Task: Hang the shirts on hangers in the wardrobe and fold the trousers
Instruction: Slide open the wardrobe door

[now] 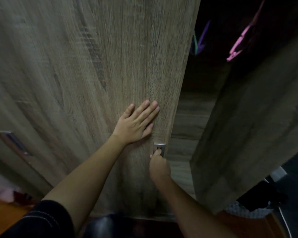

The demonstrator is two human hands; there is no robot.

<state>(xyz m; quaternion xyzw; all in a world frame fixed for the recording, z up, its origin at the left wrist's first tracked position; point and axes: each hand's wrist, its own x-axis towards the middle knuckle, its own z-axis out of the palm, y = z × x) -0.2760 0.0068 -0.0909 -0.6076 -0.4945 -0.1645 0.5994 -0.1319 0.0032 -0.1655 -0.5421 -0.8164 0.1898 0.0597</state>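
Okay, left grip point(136, 124) is pressing flat, fingers straight, on the upright door point(76, 74). Right grip point(159, 163), just right and nearer, is hooking curled fingers into the handle point(160, 146). Wardrobe gap point(196, 100) is lying right of both, with hangers point(237, 42) hanging far inside. No shirts showing.

Left hand point(136, 124) flat on wardrobe door point(93, 66), near the door's right edge. Right hand point(159, 164) just below it, fingers hooked in recessed handle point(160, 148) at that edge. Right of the door: open gap, hangers point(237, 42) inside, up high. Side panel point(248, 134) further right. Second handle point(14, 141) far left of the door.
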